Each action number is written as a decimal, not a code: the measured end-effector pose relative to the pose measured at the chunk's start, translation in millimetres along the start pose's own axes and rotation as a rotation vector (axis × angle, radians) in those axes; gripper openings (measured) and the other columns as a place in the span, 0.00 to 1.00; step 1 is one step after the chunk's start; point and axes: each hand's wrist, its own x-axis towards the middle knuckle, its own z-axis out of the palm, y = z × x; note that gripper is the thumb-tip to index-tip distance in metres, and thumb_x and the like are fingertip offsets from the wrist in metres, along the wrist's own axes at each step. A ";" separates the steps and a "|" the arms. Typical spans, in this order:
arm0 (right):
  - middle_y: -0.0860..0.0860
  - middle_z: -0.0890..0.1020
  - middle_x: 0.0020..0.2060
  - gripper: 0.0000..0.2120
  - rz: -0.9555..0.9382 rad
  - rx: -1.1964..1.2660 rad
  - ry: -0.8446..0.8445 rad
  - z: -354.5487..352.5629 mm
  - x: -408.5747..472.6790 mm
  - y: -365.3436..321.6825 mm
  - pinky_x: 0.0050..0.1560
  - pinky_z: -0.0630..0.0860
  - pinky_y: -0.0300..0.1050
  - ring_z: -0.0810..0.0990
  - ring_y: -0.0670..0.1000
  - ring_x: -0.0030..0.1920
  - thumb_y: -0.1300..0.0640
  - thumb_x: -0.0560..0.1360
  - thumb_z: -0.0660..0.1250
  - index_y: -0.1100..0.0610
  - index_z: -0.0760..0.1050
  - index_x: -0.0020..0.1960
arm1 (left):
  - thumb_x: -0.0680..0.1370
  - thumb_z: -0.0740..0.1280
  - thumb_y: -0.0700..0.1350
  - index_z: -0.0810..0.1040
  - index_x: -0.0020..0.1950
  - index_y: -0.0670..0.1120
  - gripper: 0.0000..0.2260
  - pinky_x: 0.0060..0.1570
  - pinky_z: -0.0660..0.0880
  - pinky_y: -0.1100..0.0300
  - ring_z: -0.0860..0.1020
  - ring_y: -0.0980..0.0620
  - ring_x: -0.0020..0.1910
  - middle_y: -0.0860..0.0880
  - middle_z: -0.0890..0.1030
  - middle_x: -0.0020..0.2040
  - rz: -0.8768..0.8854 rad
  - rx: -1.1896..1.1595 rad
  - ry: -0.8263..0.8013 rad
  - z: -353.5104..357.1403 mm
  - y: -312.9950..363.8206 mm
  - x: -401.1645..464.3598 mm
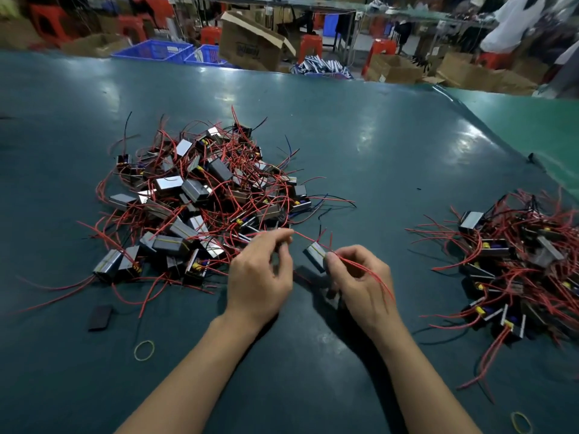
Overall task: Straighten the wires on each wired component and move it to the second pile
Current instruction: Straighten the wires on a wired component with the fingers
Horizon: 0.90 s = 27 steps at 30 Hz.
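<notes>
Dark green tabletop (360, 145) carries 2 piles of wired components. Bigger pile (194, 198) sits left of centre, dozens of small metal-cased blocks w/ red wires tangled every way, too many to count. Second pile (526, 270) lies at the right edge, smaller, partly cut off by frame, its red wires mostly fanned toward the left. Between the piles, 2 bare hands work 1 component (315, 254), lifted just above the tabletop near the big pile's front edge. Right hand (360, 283) has its grip curled round the block's lower end, thumb and fingers pinching it, w/ approx 2 red wires trailing back over the knuckles. Left hand (260, 274) has its grip pinched on 1 red wire (302, 237) that runs taut from the block to its fingertips. Smaller bits: 1 dark flat rectangular piece (100, 317) front left, and 2 yellow rubber bands, one (144, 350) near the left forearm, the other (521, 422) at bottom right.
</notes>
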 end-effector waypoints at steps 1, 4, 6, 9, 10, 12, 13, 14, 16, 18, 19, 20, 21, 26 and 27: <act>0.46 0.78 0.26 0.08 0.007 0.003 0.010 -0.2 -0.4 0.2 0.31 0.72 0.37 0.76 0.46 0.27 0.57 0.75 0.71 0.55 0.77 0.38 | 0.76 0.66 0.39 0.80 0.57 0.44 0.11 0.46 0.76 0.63 0.77 0.58 0.45 0.49 0.82 0.50 0.068 0.127 0.018 -0.1 -1.5 5.8; 0.49 0.78 0.28 0.10 -0.036 -0.012 0.052 0.9 0.3 -0.6 0.33 0.72 0.38 0.76 0.47 0.28 0.56 0.76 0.70 0.58 0.74 0.38 | 0.74 0.69 0.45 0.79 0.61 0.45 0.16 0.47 0.77 0.51 0.76 0.44 0.53 0.47 0.79 0.57 0.052 0.423 -0.094 3.2 -7.4 22.9; 0.50 0.78 0.31 0.11 -0.091 -0.084 0.109 1.5 0.4 1.4 0.35 0.71 0.38 0.77 0.49 0.33 0.53 0.76 0.68 0.55 0.72 0.38 | 0.74 0.71 0.47 0.78 0.64 0.45 0.19 0.52 0.74 0.48 0.76 0.41 0.54 0.46 0.79 0.59 0.038 0.502 -0.194 5.9 -13.8 24.6; 0.52 0.80 0.32 0.11 -0.009 -0.021 0.227 2.1 1.7 5.0 0.28 0.71 0.39 0.77 0.52 0.27 0.49 0.78 0.65 0.49 0.68 0.39 | 0.72 0.74 0.43 0.82 0.55 0.46 0.13 0.51 0.73 0.48 0.77 0.41 0.48 0.48 0.82 0.50 0.085 0.383 -0.119 4.1 -23.6 20.2; 0.55 0.81 0.34 0.10 0.051 0.067 0.269 1.9 2.5 6.0 0.24 0.71 0.40 0.78 0.54 0.25 0.49 0.78 0.65 0.48 0.67 0.40 | 0.71 0.74 0.40 0.82 0.53 0.46 0.12 0.50 0.73 0.49 0.77 0.42 0.47 0.49 0.82 0.48 0.080 0.322 -0.061 3.1 -24.9 19.7; 0.60 0.82 0.40 0.09 0.108 0.219 0.361 0.1 4.1 5.9 0.24 0.75 0.45 0.81 0.59 0.30 0.54 0.79 0.65 0.50 0.66 0.43 | 0.70 0.72 0.36 0.79 0.55 0.45 0.14 0.49 0.72 0.52 0.76 0.46 0.47 0.49 0.80 0.48 0.045 0.200 0.072 0.4 -24.4 20.6; 0.60 0.81 0.43 0.09 0.109 0.271 0.392 -0.6 4.5 4.7 0.26 0.77 0.48 0.82 0.61 0.34 0.57 0.80 0.65 0.50 0.66 0.45 | 0.70 0.71 0.35 0.77 0.56 0.45 0.15 0.50 0.73 0.53 0.76 0.47 0.48 0.49 0.80 0.50 0.050 0.144 0.140 -1.1 -24.2 20.9; 0.57 0.80 0.46 0.08 0.094 0.307 0.401 -1.6 4.7 3.4 0.29 0.79 0.50 0.82 0.61 0.37 0.60 0.79 0.65 0.50 0.67 0.47 | 0.71 0.71 0.35 0.75 0.56 0.45 0.16 0.51 0.74 0.52 0.77 0.48 0.50 0.49 0.80 0.52 0.079 0.086 0.193 -2.8 -24.5 21.2; 0.51 0.79 0.50 0.11 0.054 0.334 0.367 -1.8 5.1 2.4 0.34 0.81 0.49 0.82 0.57 0.41 0.63 0.79 0.64 0.48 0.68 0.53 | 0.73 0.73 0.36 0.71 0.56 0.46 0.16 0.52 0.76 0.47 0.79 0.47 0.54 0.49 0.80 0.56 0.166 -0.056 0.243 -7.1 -25.3 21.1; 0.48 0.78 0.55 0.16 0.033 0.310 0.299 -2.5 4.8 3.3 0.35 0.79 0.41 0.84 0.53 0.42 0.64 0.80 0.62 0.44 0.69 0.59 | 0.72 0.76 0.39 0.70 0.55 0.45 0.18 0.51 0.77 0.47 0.81 0.46 0.54 0.48 0.80 0.56 0.259 -0.138 0.259 -10.6 -23.0 19.1; 0.48 0.78 0.56 0.18 0.021 0.281 0.271 -2.4 5.3 3.5 0.35 0.79 0.40 0.84 0.51 0.42 0.64 0.80 0.60 0.42 0.70 0.61 | 0.71 0.77 0.40 0.70 0.56 0.45 0.19 0.51 0.77 0.49 0.81 0.47 0.54 0.47 0.80 0.55 0.307 -0.148 0.265 -11.3 -20.2 17.0; 0.47 0.79 0.55 0.18 0.009 0.231 0.246 -2.3 6.2 4.2 0.34 0.79 0.40 0.84 0.49 0.40 0.63 0.81 0.60 0.41 0.71 0.61 | 0.71 0.77 0.41 0.71 0.57 0.45 0.21 0.51 0.77 0.52 0.81 0.47 0.53 0.47 0.80 0.54 0.350 -0.158 0.266 -11.2 -17.0 14.6; 0.46 0.80 0.54 0.18 0.001 0.178 0.221 -1.7 7.1 4.9 0.34 0.79 0.43 0.83 0.48 0.36 0.63 0.81 0.59 0.40 0.72 0.60 | 0.70 0.78 0.40 0.70 0.58 0.45 0.22 0.51 0.77 0.53 0.81 0.47 0.52 0.47 0.80 0.54 0.386 -0.174 0.266 -11.0 -14.3 13.1; 0.46 0.83 0.37 0.12 -0.008 0.064 0.198 3.2 8.3 6.8 0.32 0.75 0.47 0.78 0.49 0.28 0.56 0.79 0.61 0.41 0.77 0.48 | 0.71 0.75 0.34 0.70 0.57 0.33 0.20 0.51 0.77 0.45 0.80 0.39 0.53 0.40 0.78 0.54 0.392 -0.298 0.220 -10.4 -10.9 12.7; 0.48 0.82 0.33 0.09 -0.007 0.039 0.202 3.7 8.7 7.1 0.33 0.76 0.49 0.78 0.49 0.27 0.53 0.78 0.60 0.41 0.77 0.46 | 0.71 0.75 0.35 0.70 0.57 0.35 0.20 0.52 0.77 0.47 0.79 0.40 0.53 0.39 0.78 0.52 0.371 -0.292 0.226 -10.6 -10.5 12.4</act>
